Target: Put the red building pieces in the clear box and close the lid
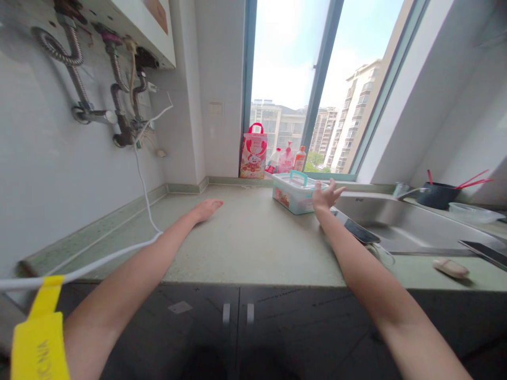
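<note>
Box (293, 196) with a blue handle (300, 174) sits near the back of the desk (253, 248), just beside the sink (376, 211). The handle stands up, maybe so you can grab it easily. Your right hand (325, 196) is at the right side of the box. Its grip is apart, with the fingers spread wide, and you cannot tell if it touches the box. Your left hand (208, 209) is low at the desk, well apart from the box. Its fingers reach out straight and hold nothing. The bag (254, 157) and the bottles (287, 159) stand by the window (287, 58) behind, perhaps to stay out of your way. Red sticks (475, 183) lean in a dark pot (438, 197), likely so they do not roll off. A phone (362, 230) lies next to the sink.
</note>
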{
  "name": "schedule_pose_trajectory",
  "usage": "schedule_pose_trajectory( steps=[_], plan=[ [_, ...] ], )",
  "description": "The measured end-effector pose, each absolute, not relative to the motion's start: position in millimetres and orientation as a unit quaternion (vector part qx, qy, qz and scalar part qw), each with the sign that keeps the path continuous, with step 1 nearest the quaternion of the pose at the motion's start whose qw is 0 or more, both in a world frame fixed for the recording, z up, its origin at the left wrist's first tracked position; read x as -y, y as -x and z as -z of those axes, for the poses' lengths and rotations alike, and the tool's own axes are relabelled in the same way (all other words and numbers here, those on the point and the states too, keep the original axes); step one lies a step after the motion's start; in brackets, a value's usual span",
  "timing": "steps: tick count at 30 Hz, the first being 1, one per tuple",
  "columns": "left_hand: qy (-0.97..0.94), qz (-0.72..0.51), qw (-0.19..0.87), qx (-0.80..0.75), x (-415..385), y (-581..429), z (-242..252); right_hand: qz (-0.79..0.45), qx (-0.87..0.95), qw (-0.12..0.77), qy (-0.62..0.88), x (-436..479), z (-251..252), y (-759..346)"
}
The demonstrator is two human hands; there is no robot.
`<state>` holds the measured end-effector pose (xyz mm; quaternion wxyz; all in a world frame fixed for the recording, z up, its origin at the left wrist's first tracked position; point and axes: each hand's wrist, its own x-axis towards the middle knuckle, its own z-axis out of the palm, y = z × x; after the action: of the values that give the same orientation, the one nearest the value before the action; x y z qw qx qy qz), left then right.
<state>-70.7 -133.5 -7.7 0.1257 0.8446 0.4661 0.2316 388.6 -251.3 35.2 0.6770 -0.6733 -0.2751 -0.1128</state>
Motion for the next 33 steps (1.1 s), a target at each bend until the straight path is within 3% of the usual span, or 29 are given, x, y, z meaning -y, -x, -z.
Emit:
schedule_pose_trajectory(
  steps=[4, 8, 13, 19, 33],
  plan=[
    [-0.842, -0.202, 0.123, -0.485, 136, 69, 5, 0.295, 0.476, 0.581, 0.591, 268, -49, -357],
    [-0.845, -0.192, 0.120, -0.484, 139, 68, 3, 0.317, 0.647, 0.501, 0.480, 279, -50, -310],
    [-0.851, -0.192, 0.097, -0.479, 139, 70, 6, 0.208, 0.807, 0.332, 0.441, 278, -24, -265],
    [-0.856, -0.168, 0.065, -0.484, 144, 68, 6, -0.047, 0.797, 0.122, 0.589, 252, 7, -254],
    [-0.854, -0.179, 0.083, -0.481, 144, 69, 5, -0.026, 0.823, 0.198, 0.531, 247, 9, -268]
  ],
)
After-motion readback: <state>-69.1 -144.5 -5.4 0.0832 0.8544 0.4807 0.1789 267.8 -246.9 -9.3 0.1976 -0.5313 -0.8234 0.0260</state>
